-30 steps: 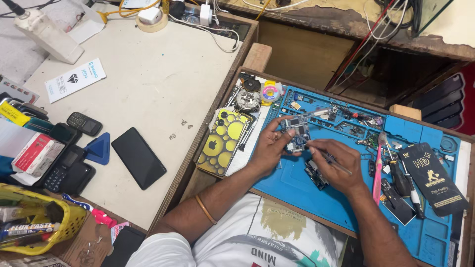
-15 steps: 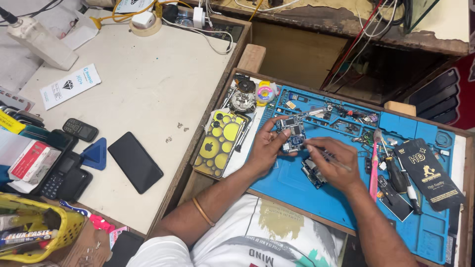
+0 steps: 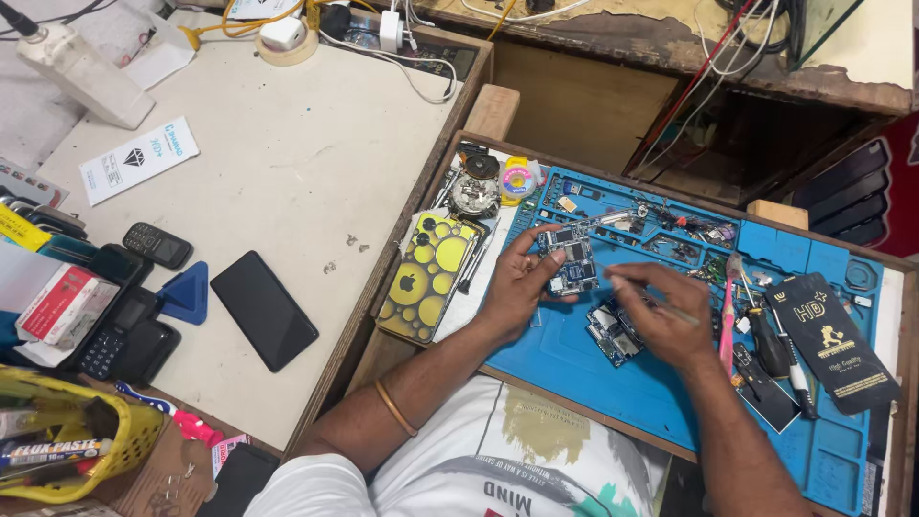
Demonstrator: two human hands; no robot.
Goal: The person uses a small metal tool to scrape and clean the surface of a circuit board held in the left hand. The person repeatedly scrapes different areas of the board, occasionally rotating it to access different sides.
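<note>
Far out to the left of my left hand [image 3: 517, 287], a black smartphone [image 3: 263, 309] lies face down on the pale worktop [image 3: 287, 163], with a blue triangular pry pick [image 3: 187, 293] and a couple of keypad phones [image 3: 158, 244] beyond it, parked out of the way. Just beside that hand's wrist, a yellow spotted phone case [image 3: 429, 276] rests at the edge of the blue repair mat [image 3: 574, 364].

My left hand lies on the mat, thumb and fingers closed around the lower edge of a small circuit board [image 3: 570, 258], I judge to pin it flat and steady. My right hand [image 3: 665, 321] sits just right of the board, fingers pinched together on a thin tool; its tip [image 3: 613, 280] points at the board's right edge. Under this hand lies a second board module [image 3: 608, 335]. Further right, a pink-handled tool [image 3: 728, 311], a screwdriver [image 3: 766, 335] and a black packet [image 3: 828, 340] wait within easy reach.

The mat's moulded trays [image 3: 670, 225] along the far side keep screws and small parts apart. Behind it are a rough wooden bench edge and tangled cables [image 3: 689, 86].
</note>
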